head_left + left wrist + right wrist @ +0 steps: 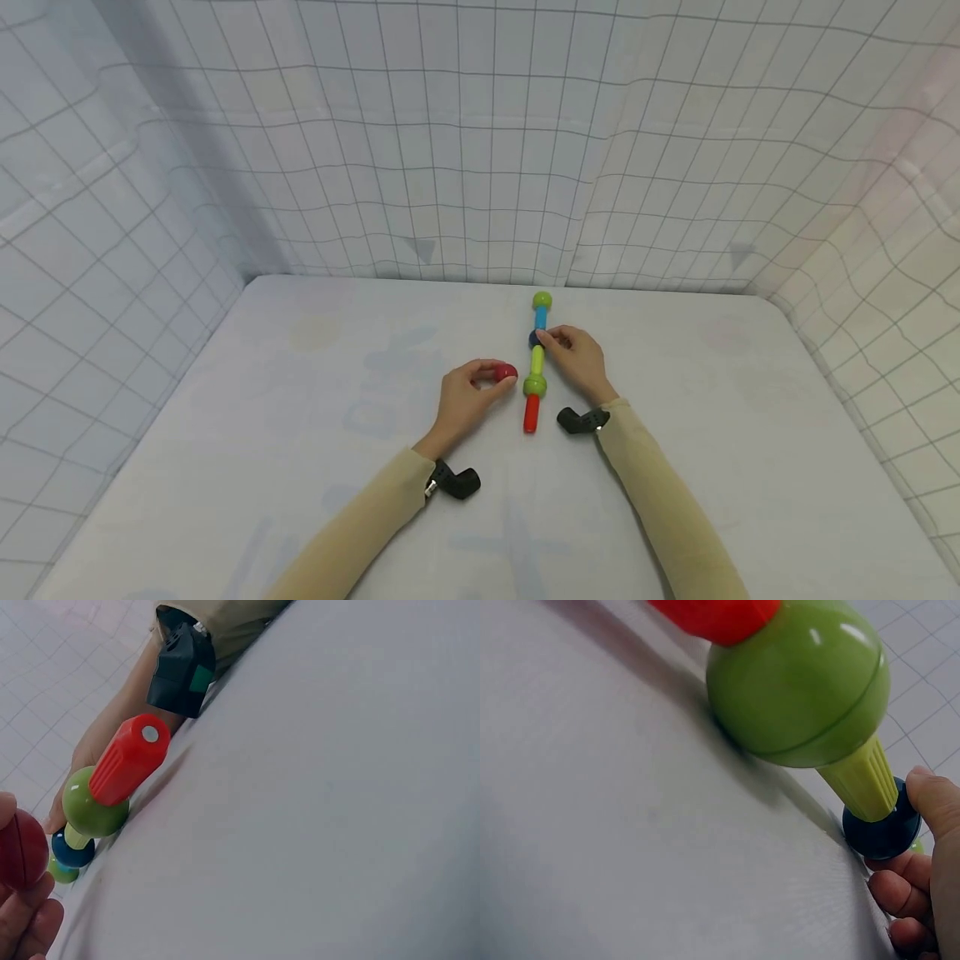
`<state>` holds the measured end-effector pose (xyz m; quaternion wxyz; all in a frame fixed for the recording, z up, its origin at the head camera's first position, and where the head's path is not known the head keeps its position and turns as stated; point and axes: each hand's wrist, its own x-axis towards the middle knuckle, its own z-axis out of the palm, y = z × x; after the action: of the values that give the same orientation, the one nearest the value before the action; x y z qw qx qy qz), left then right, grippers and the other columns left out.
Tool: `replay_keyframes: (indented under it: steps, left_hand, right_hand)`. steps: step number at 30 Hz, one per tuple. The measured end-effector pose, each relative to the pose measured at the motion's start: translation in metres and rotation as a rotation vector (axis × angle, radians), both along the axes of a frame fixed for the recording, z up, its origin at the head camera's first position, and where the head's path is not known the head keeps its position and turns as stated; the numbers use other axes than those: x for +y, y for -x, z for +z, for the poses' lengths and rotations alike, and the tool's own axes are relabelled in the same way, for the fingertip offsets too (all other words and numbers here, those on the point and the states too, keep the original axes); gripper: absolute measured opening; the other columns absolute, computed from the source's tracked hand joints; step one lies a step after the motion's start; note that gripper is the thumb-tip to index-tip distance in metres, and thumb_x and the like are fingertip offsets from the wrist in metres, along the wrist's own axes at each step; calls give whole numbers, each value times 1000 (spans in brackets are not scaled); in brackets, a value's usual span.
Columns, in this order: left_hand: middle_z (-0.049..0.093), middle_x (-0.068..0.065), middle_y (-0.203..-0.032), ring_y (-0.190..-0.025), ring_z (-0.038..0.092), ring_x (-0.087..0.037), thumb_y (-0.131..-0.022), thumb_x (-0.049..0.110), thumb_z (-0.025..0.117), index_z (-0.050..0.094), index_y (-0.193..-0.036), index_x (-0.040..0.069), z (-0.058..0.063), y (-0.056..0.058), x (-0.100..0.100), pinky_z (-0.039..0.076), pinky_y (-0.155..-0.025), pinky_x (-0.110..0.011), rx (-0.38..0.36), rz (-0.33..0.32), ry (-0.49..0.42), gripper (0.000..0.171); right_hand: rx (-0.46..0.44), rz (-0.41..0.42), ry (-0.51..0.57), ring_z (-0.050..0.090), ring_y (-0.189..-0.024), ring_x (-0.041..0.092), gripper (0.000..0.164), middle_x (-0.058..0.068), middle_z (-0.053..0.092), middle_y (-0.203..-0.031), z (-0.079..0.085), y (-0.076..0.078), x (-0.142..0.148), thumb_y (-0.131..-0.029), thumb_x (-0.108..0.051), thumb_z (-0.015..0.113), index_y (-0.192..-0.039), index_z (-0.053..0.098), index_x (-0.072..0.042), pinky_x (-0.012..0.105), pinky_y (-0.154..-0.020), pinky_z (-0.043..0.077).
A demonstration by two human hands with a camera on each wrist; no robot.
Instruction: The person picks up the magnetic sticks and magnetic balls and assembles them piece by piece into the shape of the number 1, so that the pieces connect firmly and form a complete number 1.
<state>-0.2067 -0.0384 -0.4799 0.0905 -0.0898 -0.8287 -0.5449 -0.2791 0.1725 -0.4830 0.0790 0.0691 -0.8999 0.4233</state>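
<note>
A chain of rods and balls lies on the white table, running away from me. Nearest is a red rod [531,414], joined to a green ball [535,386]. Beyond come a yellow-green rod [537,360], a dark blue ball [883,829], a light blue rod [541,317] and a far green ball [542,300]. My right hand [579,358] pinches the dark blue ball between thumb and fingers. Left of the chain, my left hand [467,393] holds a loose red ball [506,372] by its fingertips. The red rod's near end shows a pale round disc in the left wrist view.
A white cloth with grid lines [480,167] hangs behind the table and along both sides. The table's [262,467] far edge lies just past the chain. Black wrist cameras, like the left one [459,483], sit low over the tabletop.
</note>
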Motion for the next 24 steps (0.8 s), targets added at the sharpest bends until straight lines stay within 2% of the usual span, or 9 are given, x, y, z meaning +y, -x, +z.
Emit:
replay_keyframes:
  steps: [5, 11, 17, 24]
  left_hand:
    - [69, 4, -86, -67, 51, -11, -81, 29, 76, 71, -101, 12, -2, -9, -2, 39, -59, -24, -2, 27, -18, 27]
    - [69, 3, -86, -64, 50, -12, -86, 28, 71, 70, -107, 10, -2, -19, -1, 39, -58, -25, -6, 13, -40, 27]
    - [68, 7, -86, -65, 53, -10, -93, 33, 62, 69, -108, 14, -1, -21, -1, 42, -59, -24, -10, -17, -79, 25]
    - [69, 8, -87, -68, 54, -11, -93, 43, 59, 69, -105, 15, -1, -21, -4, 40, -60, -25, -31, -42, -95, 32]
  right_hand:
    - [-1, 3, -23, 51, -76, 19, 41, 3, 60, -81, -2, 3, 0, -92, -48, 58, -99, 71, -10, 32, -67, 38]
    - [8, -4, -50, 52, -74, 19, 42, 2, 61, -80, 0, 6, 2, -92, -49, 57, -99, 71, -10, 32, -67, 38]
    - [-8, 6, -35, 50, -73, 19, 42, 2, 58, -78, 2, 7, 2, -92, -49, 57, -99, 71, -10, 32, -66, 37]
    - [-8, -7, -21, 51, -73, 19, 46, 2, 59, -78, 2, 7, -2, -90, -53, 57, -99, 72, -11, 33, -65, 38]
